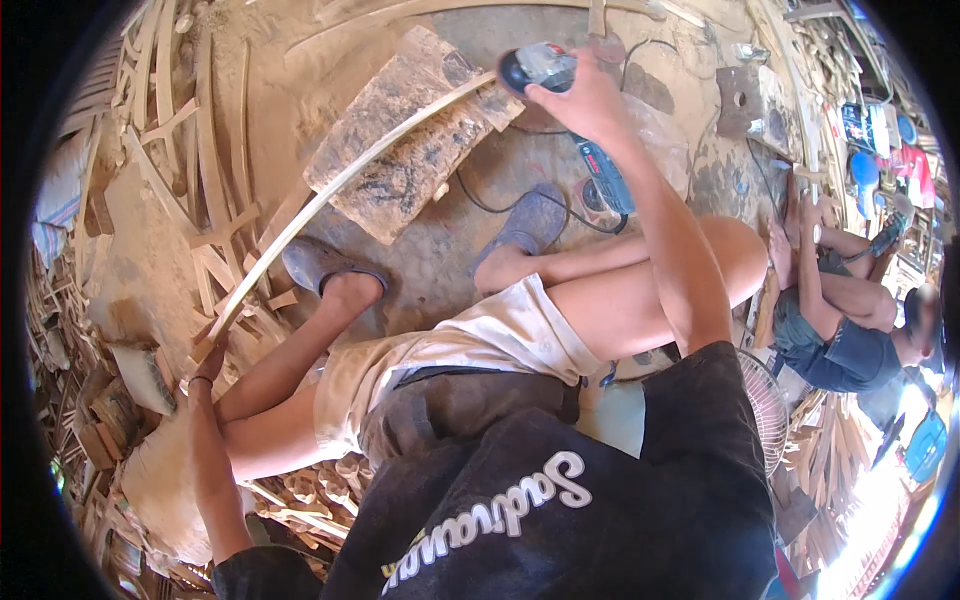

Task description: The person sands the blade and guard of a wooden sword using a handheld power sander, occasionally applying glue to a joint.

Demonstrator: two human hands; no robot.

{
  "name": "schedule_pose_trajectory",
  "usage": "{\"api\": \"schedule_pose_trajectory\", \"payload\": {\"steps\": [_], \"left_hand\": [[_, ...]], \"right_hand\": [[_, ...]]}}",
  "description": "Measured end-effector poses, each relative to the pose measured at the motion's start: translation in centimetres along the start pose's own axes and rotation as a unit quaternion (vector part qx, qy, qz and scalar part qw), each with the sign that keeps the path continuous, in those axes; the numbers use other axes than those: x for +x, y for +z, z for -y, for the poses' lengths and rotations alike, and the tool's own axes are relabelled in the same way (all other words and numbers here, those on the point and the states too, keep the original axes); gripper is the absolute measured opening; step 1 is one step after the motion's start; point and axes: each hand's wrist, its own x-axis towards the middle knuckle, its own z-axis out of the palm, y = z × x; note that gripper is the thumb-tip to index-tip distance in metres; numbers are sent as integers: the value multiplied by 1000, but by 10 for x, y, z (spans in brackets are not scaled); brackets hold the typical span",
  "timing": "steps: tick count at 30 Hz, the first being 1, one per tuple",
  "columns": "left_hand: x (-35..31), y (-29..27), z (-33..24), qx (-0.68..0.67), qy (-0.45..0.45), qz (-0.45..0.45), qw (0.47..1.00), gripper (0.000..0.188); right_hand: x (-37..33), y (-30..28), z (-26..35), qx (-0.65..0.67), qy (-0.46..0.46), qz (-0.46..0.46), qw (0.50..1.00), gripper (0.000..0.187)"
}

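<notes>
My right hand [588, 105] is wrapped round the head of an angle grinder [545, 66], whose dark round disc [513, 73] touches or nearly touches the far end of a long, curved pale wooden strip [340, 182]. Past my wrist, in line with that head, shows a blue tool body [603, 180] with a cord; my hand hides whether they join. Closed on the strip's near end at lower left is my left hand [207, 362], its fingers partly hidden. The strip slants across a thick, dusty wooden slab [400, 170] on the floor.
My feet in grey clogs [530, 220] flank the slab's near side. A black cord [480, 203] loops beside them. Curved wood pieces [205, 150] crowd the left. At right sit another person [835, 320] and a fan [762, 410].
</notes>
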Motion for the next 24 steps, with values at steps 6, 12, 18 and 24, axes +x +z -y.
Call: {"api": "schedule_pose_trajectory", "payload": {"steps": [6,12,18,24], "left_hand": [[5,-5,7,7,13,-13,1000,43],[14,25,-20,94,40,-24,994,42],[-8,-16,13,-8,2,-17,1000,45],[27,38,-7,47,11,-18,999,41]], "right_hand": [[0,6,-1,22,-3,-7,1000,101],[16,-2,-37,55,54,11,997,101],[28,19,-23,121,16,7,992,96],[22,6,-56,182,95,72,976,94]]}}
